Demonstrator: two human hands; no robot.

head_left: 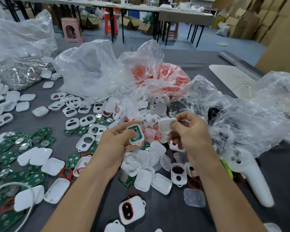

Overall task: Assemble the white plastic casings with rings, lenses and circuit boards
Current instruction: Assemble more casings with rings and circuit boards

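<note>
Blue-grey floor (208, 41), a few scraps lying far right. Long grey-topped tables (182, 17) on black legs across the far side. Pink stool (72, 30) far left; orange stool (110, 22) to its right, among the table legs. Open cartons (129, 22) under the tables. Tall stacks of cardboard boxes (258, 19) along the right. Even, diffuse lighting.

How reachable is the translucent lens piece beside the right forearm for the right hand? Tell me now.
Probably not yet. The right hand pinches a white casing cover, so its fingers are busy. The translucent lens piece lies uncovered on the grey table; once the cover is set down, likely yes.
</note>
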